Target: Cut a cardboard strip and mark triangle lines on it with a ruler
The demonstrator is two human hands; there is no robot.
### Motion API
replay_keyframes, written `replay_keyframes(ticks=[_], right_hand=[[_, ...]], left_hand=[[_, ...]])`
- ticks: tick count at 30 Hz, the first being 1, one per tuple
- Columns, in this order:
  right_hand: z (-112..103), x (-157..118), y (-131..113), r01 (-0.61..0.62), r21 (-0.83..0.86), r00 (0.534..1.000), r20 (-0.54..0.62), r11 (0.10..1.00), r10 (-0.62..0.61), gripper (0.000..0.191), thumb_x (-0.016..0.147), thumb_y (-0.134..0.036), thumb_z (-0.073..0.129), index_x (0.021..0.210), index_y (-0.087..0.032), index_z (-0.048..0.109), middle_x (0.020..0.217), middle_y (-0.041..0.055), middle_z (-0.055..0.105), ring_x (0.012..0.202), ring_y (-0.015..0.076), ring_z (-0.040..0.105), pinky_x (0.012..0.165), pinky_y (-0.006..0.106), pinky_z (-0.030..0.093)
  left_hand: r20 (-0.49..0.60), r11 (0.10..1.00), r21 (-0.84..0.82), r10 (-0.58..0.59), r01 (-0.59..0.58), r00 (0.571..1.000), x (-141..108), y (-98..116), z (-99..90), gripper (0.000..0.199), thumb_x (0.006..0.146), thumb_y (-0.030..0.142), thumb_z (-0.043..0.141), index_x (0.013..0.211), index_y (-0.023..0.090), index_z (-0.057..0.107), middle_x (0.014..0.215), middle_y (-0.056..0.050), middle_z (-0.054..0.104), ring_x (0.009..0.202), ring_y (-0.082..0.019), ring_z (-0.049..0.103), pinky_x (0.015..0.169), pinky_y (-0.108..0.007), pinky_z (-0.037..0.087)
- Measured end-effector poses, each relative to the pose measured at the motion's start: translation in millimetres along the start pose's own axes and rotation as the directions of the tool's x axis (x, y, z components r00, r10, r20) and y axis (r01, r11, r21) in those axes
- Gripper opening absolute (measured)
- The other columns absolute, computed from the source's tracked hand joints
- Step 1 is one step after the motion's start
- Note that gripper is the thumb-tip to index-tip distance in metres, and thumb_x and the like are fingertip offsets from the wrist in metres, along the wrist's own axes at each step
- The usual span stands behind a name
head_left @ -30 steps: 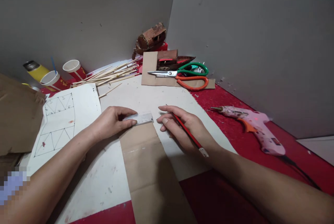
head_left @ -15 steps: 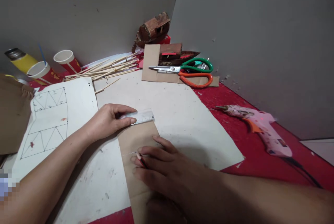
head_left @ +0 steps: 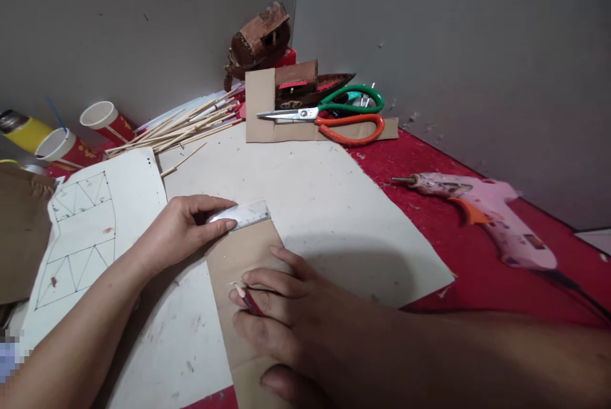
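"Hands, two, well apart: how did we enter them?"

"Left hand (head_left: 184, 231): thumb and fingers clamped on one clear ruler (head_left: 248, 213), which lay along the far end of a cardboard strip (head_left: 248, 243). Right hand (head_left: 298, 317): fingers closed round one pencil (head_left: 251, 303), low over the same strip, nearer to us."

"Pencil tip?"

"Beside a small pale mark (head_left: 232, 282) (whether it touched, we could not tell)."

"Handling notes?"

"We judged that the ruler wanted flat, even pressure, squared to the strip's side edge, and the pencil a light stroke, its point in plain sight."

"Gaps in the record?"

"Several. Our left hand covered one end of the ruler; its graduations were too fine to read. Our right hand hid the pencil's rear and part of the strip, whose near end was cut off below. Whether ruler overlapped cardboard or merely met it, we could not make out."

"Surroundings?"

"Scissors (head_left: 316, 114) beyond; pink glue gun (head_left: 501, 223), right."
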State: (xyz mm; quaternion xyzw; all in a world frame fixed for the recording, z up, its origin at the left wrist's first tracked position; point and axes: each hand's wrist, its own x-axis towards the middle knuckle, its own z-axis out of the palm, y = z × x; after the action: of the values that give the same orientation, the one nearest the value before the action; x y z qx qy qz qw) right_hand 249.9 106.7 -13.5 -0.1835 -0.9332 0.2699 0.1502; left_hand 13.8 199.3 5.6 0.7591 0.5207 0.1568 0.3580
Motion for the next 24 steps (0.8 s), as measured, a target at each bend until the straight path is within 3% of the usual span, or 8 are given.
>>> replay_keyframes(ticks=[11, 24], right_hand=[[1.1, -0.8, -0.2, -0.015, 0.006, 1.0, 0.009, 1.0, 0.015, 0.048, 0.095, -0.038, 0.058, 0.136, -0.014, 0.055, 0.141, 0.0115, 0.059, 0.133, 0.0252, 0.044, 0.119, 0.044, 0.018], [-2.7, 0.7, -0.2, -0.019, 0.016, 1.0, 0.002, 1.0, 0.019, 0.046, 0.093, -0.034, 0.059, 0.133, -0.012, 0.057, 0.138, 0.0129, 0.062, 0.132, 0.0263, 0.048, 0.117, 0.045, 0.019]], left_hand=[[0.001, 0.997, 0.039, 0.063, -0.063, 0.998, -2.2, 3.6, 2.1, 0.03, 0.087, 0.04, 0.071, 0.11, 0.021, 0.077, 0.108, -0.004, 0.078, 0.094, -0.023, 0.071, 0.086, -0.033, 0.055], [-0.015, 0.998, 0.038, 0.054, -0.054, 0.998, -1.0, -0.1, 3.7, 0.029, 0.087, 0.042, 0.071, 0.11, 0.026, 0.078, 0.11, -0.001, 0.078, 0.096, -0.023, 0.072, 0.084, -0.032, 0.056]])
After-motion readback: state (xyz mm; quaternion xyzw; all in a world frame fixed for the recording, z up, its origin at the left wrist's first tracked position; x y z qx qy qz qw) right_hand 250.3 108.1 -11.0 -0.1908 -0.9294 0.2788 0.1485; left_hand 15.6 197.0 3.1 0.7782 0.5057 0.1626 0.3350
